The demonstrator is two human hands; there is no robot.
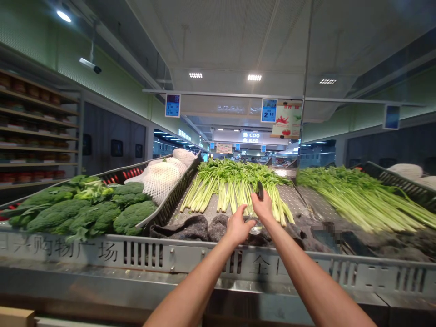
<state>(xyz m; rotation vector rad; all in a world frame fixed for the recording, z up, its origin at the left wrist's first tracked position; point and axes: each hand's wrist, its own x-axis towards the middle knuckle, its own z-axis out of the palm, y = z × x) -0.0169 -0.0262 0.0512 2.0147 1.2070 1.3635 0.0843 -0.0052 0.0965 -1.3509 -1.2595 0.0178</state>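
Note:
My right hand (pixel 263 205) is closed around a dark, narrow object (pixel 260 190) that sticks up past the thumb; its kind cannot be made out. My left hand (pixel 239 225) is just left of it and lower, thumb and fingers apart. Between and below the hands shows a clear, shiny thing (pixel 255 228), perhaps plastic; whether either hand touches it is unclear. Beyond both hands, celery (pixel 235 184) lies in a row on a perforated metal shelf (pixel 211 205), stalk ends towards me.
A dark cloth (pixel 190 228) lies along the front of the shelf, behind a grey slatted rail (pixel 184 259). On the left sit broccoli (pixel 73 213) and produce in white foam nets (pixel 160 177) inside a black crate (pixel 173 193). A mirror panel (pixel 368 145) at right reflects celery. Price signs (pixel 269 110) hang above.

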